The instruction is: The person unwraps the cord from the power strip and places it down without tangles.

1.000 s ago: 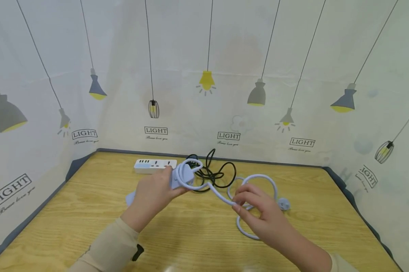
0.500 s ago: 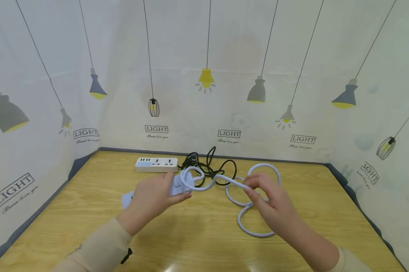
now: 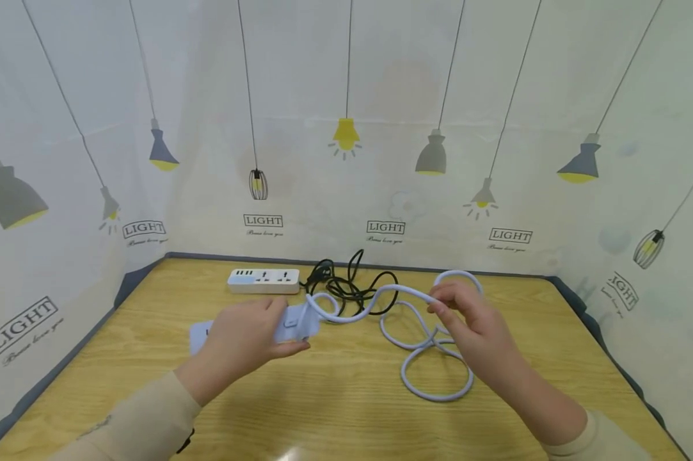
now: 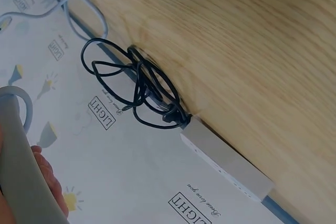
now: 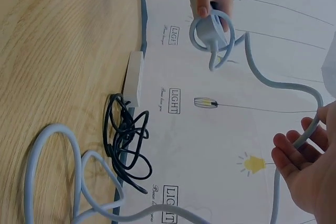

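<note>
My left hand [image 3: 245,336] grips a pale blue power strip [image 3: 293,323] around its middle, raised over the table. The strip's own thick cord [image 3: 398,289] leaves its right end and loops around that end, as the right wrist view shows with the looped cord [image 5: 231,51]. My right hand [image 3: 481,326] pinches this cord farther along, between thumb and fingertips. Between the hands the cord sags in a loose curve. Beyond the right hand the remaining cord lies in several loops on the wood; its plug is hidden behind that hand in the head view.
A white power strip [image 3: 265,280] lies at the table's back left. Its tangled black cord [image 3: 352,291] spreads beside it along the back edge. A white cloth printed with lamps [image 3: 346,192] stands around the back and sides of the wooden table [image 3: 334,410].
My right hand has moved right and up with the cord, widening the span between the hands. My left hand has shifted left and slightly down with the pale blue power strip.
</note>
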Demonstrator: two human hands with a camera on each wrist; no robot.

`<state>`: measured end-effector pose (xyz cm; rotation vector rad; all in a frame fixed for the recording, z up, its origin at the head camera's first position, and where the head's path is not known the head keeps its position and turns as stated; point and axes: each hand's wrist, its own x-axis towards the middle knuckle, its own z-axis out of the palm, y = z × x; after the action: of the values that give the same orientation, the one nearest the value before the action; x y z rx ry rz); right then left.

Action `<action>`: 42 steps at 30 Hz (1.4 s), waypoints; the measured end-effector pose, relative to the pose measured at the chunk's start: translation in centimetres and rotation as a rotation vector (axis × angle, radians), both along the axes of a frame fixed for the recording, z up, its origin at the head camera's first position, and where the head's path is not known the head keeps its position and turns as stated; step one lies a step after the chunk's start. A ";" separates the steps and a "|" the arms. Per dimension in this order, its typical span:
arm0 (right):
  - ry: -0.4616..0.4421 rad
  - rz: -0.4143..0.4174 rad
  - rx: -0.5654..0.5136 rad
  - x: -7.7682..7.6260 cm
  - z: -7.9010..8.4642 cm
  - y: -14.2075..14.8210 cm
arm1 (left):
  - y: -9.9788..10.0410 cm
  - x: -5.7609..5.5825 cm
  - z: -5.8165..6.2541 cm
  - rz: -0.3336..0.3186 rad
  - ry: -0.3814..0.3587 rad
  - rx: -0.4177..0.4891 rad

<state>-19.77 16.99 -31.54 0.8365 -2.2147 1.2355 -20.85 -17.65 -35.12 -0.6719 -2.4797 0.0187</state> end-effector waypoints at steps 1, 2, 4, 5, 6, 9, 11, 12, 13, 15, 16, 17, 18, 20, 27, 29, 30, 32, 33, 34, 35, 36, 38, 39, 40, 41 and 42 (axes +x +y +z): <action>-0.002 -0.007 0.005 0.0 0.0 0.1 | -0.2 0.0 0.0 -0.011 0.014 -0.002; -0.003 -0.013 0.008 -0.1 0.1 0.2 | -0.3 0.0 -0.1 -0.023 0.031 -0.005; -0.008 -0.028 0.018 -0.2 0.1 0.4 | -0.6 0.0 -0.2 -0.040 0.052 -0.011; -0.014 -0.033 0.023 -0.2 0.1 0.6 | -0.8 0.1 -0.2 -0.049 0.065 -0.016; -0.024 -0.042 0.028 -0.3 0.1 0.7 | -1.0 0.1 -0.2 -0.056 0.076 -0.019; -0.049 -0.060 0.041 -0.5 0.0 1.1 | -1.4 0.2 -0.1 -0.080 0.104 -0.034; -0.060 -0.075 0.059 -0.6 -0.2 1.4 | -1.8 0.2 -0.1 -0.096 0.119 -0.049; -0.063 -0.087 0.073 -0.7 -0.3 1.6 | -2.0 0.3 -0.1 -0.104 0.127 -0.056; -0.064 -0.094 0.083 -0.8 -0.4 1.8 | -2.1 0.3 -0.1 -0.117 0.139 -0.060; -0.065 -0.112 0.107 -0.9 -0.6 2.1 | -2.4 0.3 -0.2 -0.143 0.163 -0.063; -0.062 -0.120 0.118 -1.0 -0.7 2.2 | -2.6 0.3 -0.2 -0.155 0.178 -0.063; -0.057 -0.128 0.133 -1.0 -0.8 2.4 | -2.7 0.3 -0.2 -0.167 0.193 -0.065; -0.051 -0.131 0.146 -1.1 -0.9 2.5 | -2.9 0.3 -0.2 -0.180 0.210 -0.066; -0.031 -0.134 0.174 -1.2 -1.3 2.8 | -3.2 0.3 -0.2 -0.199 0.230 -0.073; 0.030 -0.138 0.245 -1.3 -2.3 3.5 | -4.2 0.2 0.0 -0.257 0.269 -0.104; 0.038 -0.148 0.258 -1.4 -2.5 3.7 | -4.4 0.2 0.2 -0.270 0.281 -0.106; 0.041 -0.154 0.265 -1.5 -2.6 3.8 | -4.5 0.2 0.4 -0.274 0.290 -0.109; 0.041 -0.164 0.276 -1.8 -2.8 4.1 | -4.6 0.3 0.7 -0.286 0.308 -0.109; 0.039 -0.172 0.285 -1.9 -2.9 4.2 | -4.6 0.4 0.8 -0.291 0.316 -0.107; 0.033 -0.174 0.290 -2.0 -3.0 4.3 | -4.7 0.4 1.0 -0.295 0.324 -0.107; 0.026 -0.177 0.297 -2.2 -3.2 4.4 | -4.7 0.5 1.1 -0.297 0.332 -0.108; 0.018 -0.176 0.301 -2.3 -3.3 4.5 | -4.8 0.5 1.2 -0.300 0.338 -0.105; -0.004 -0.169 0.311 -2.5 -3.5 4.7 | -5.0 0.7 1.3 -0.304 0.345 -0.100; -0.018 -0.169 0.318 -2.6 -3.7 4.9 | -5.1 0.7 1.4 -0.304 0.347 -0.097; -0.031 -0.166 0.321 -2.7 -3.8 5.0 | -5.1 0.8 1.4 -0.303 0.348 -0.093; -0.046 -0.165 0.324 -2.9 -4.0 5.2 | -5.2 0.8 1.4 -0.298 0.348 -0.089; -0.061 -0.166 0.328 -3.0 -4.2 5.4 | -5.4 0.8 1.4 -0.289 0.349 -0.079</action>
<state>-22.80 22.35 -35.71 0.7216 -2.5210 0.8439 -20.01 -23.01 -33.68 -0.9668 -2.0403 0.1150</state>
